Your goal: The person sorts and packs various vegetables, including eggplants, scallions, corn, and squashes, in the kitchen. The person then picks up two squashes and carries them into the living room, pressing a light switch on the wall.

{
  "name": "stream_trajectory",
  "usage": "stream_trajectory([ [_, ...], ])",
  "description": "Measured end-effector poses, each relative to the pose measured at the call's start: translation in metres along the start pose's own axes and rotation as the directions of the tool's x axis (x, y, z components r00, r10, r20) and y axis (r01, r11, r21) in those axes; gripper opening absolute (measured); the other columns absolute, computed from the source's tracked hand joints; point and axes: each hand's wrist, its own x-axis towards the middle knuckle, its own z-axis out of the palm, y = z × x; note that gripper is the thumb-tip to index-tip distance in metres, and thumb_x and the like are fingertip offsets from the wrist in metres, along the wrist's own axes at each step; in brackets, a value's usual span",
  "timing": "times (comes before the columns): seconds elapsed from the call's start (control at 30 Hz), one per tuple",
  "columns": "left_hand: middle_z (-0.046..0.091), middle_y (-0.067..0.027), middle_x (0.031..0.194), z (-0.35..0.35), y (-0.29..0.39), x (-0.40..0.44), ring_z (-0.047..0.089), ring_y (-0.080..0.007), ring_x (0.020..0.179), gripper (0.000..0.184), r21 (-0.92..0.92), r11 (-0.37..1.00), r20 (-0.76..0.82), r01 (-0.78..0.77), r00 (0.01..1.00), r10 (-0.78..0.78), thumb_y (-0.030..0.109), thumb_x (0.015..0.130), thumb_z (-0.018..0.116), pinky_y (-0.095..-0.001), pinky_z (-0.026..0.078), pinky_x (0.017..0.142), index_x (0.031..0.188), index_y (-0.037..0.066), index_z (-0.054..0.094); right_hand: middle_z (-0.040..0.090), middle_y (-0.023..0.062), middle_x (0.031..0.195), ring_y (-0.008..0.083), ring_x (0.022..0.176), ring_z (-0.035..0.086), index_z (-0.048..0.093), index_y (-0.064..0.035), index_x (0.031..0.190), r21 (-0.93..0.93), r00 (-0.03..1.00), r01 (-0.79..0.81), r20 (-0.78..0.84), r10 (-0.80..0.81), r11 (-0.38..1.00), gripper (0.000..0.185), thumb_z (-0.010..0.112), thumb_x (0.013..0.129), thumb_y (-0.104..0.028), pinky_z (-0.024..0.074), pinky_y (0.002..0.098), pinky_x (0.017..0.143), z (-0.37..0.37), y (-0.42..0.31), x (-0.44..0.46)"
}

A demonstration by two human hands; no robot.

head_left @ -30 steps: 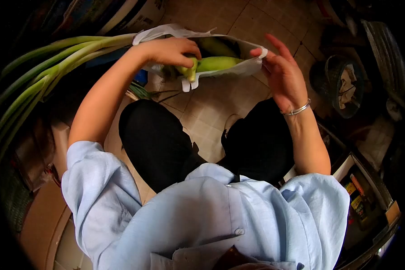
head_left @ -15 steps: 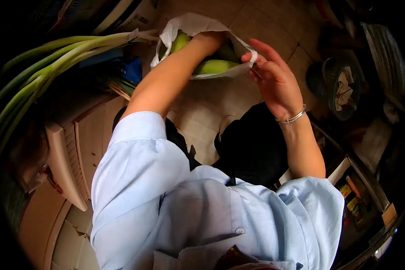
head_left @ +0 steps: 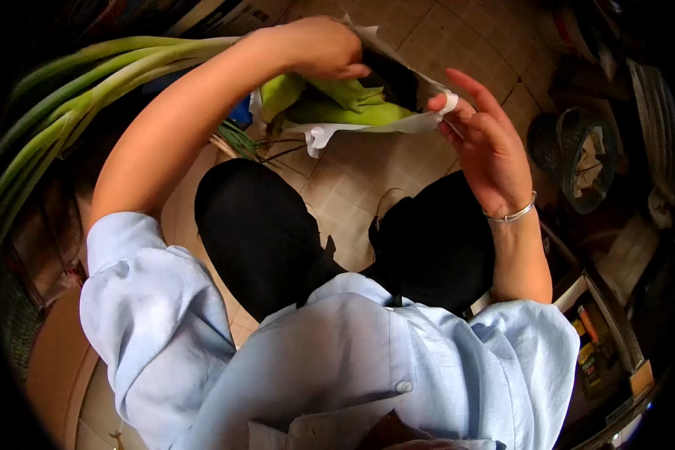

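Observation:
A white plastic bag (head_left: pixel 409 125) stands with its mouth spread, holding several pale green pieces that look like ears of corn in their husks (head_left: pixel 352 112). My left hand (head_left: pixel 324 49) is over the bag's far left side, knuckles up and fingers curled. Its fingertips are mostly hidden, so whatever they grip does not show. At the bag's right corner, my right hand (head_left: pixel 486 142) holds the twisted bag handle (head_left: pixel 449 103) at the thumb, other fingers partly stretched. A silver bangle (head_left: pixel 514 210) circles that wrist.
Long green leeks (head_left: pixel 90 97) lie to the left, near thinner green stalks (head_left: pixel 236 139). On the right stands a dark bucket (head_left: pixel 589 161) with crumpled paper in it. An open drawer or shelf (head_left: pixel 589 330) with small packets is nearer me. Tiled floor (head_left: pixel 337 176) lies below.
My left hand has come up out of the bag's mouth and moved left, its elbow swinging outward. More green husk shows at the bag's left. My right hand keeps the handle, shifted slightly right and down.

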Motion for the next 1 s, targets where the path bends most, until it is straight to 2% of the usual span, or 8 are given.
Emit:
stream_trajectory([
  [0.07,0.065,-0.0181,0.089,-0.007,0.021,0.012,0.063,-0.0322,0.087,0.031,0.012,0.989,0.0,0.149,0.989,-0.149,0.028,0.084,0.053,-0.0436,0.049,0.079,0.078,0.001,0.067,0.062,0.0068,0.103,0.0132,0.098,0.05,0.041,-0.0013,0.129,0.001,1.0,-0.03,-0.003,0.03,1.0,0.048,0.046,0.082,-0.007,0.0339,0.026,0.09,0.003,-0.003,0.0],
  [0.2,0.065,-0.0156,0.102,0.056,0.019,0.087,0.063,-0.029,0.095,0.026,0.23,0.962,0.16,0.147,0.969,-0.186,0.022,0.084,0.05,-0.0421,0.048,0.083,0.092,0.005,0.068,0.061,0.0059,0.103,0.0133,0.102,0.049,0.042,-0.0019,0.129,-0.049,0.996,-0.007,0.084,0.011,0.999,0.048,0.048,0.082,-0.009,0.0316,0.0269,0.093,0.001,0.004,0.002],
  [0.3,0.058,-0.0134,0.118,0.079,0.047,0.107,0.058,-0.0276,0.104,0.04,-0.224,0.91,0.023,0.35,0.935,-0.354,0.033,0.082,0.049,-0.0394,0.044,0.088,0.112,0.009,0.061,0.06,0.0037,0.105,0.0124,0.106,0.048,0.041,-0.0039,0.132,-0.069,0.994,-0.004,0.111,0.012,0.998,0.05,0.049,0.083,-0.014,0.0285,0.0288,0.097,0.001,0.005,0.002],
  [0.37,0.053,-0.0139,0.125,0.098,0.051,0.13,0.053,-0.0282,0.112,0.039,-0.3,0.912,-0.003,0.281,0.955,-0.295,0.024,0.086,0.046,-0.038,0.042,0.093,0.119,0.008,0.056,0.06,0.004,0.105,0.0126,0.106,0.048,0.04,-0.0041,0.132,-0.019,0.997,-0.025,0.078,0.026,1.0,0.05,0.047,0.083,-0.014,0.0288,0.0286,0.097,-0.004,0.002,0.005],
  [0.5,0.048,-0.0165,0.13,0.12,0.041,0.151,0.05,-0.0308,0.116,0.044,-0.537,0.795,0.008,0.28,0.945,-0.327,0.016,0.083,0.05,-0.0386,0.043,0.094,0.126,0.006,0.048,0.06,0.0062,0.107,0.0134,0.106,0.048,0.038,-0.0031,0.133,0.033,0.999,-0.011,0.047,0.01,0.999,0.052,0.046,0.083,-0.014,0.0311,0.0278,0.096,-0.005,0.002,0.007],
  [0.63,0.047,-0.0168,0.131,0.112,0.04,0.14,0.049,-0.0332,0.116,0.054,-0.577,0.777,-0.023,0.251,0.946,-0.322,0.011,0.078,0.057,-0.0397,0.042,0.095,0.129,0.006,0.043,0.06,0.0085,0.104,0.0104,0.09,0.048,0.042,-0.0009,0.128,0.18,1.0,-0.011,0.009,0.009,0.984,0.048,0.048,0.081,-0.008,0.0359,0.0217,0.084,-0.002,-0.004,0.009],
  [0.87,0.049,-0.0165,0.128,0.106,0.046,0.137,0.049,-0.0326,0.115,0.053,-0.566,0.788,-0.049,0.243,0.944,-0.326,0.017,0.073,0.062,-0.0393,0.04,0.096,0.124,0.006,0.048,0.058,0.006,0.105,0.0131,0.101,0.049,0.041,-0.0019,0.131,0.005,0.997,0.01,0.074,-0.011,1.0,0.052,0.048,0.08,-0.012,0.0338,0.0246,0.09,0.0,-0.001,0.006],
  [1.0,0.05,-0.0162,0.126,0.101,0.051,0.139,0.05,-0.0321,0.114,0.053,-0.545,0.801,-0.034,0.247,0.948,-0.315,0.021,0.071,0.065,-0.0391,0.04,0.096,0.12,0.006,0.052,0.058,0.0046,0.101,0.0095,0.091,0.048,0.043,-0.0013,0.128,0.096,0.999,-0.023,0.042,0.019,0.995,0.049,0.048,0.08,-0.006,0.036,0.0207,0.082,-0.003,-0.002,0.005],
])
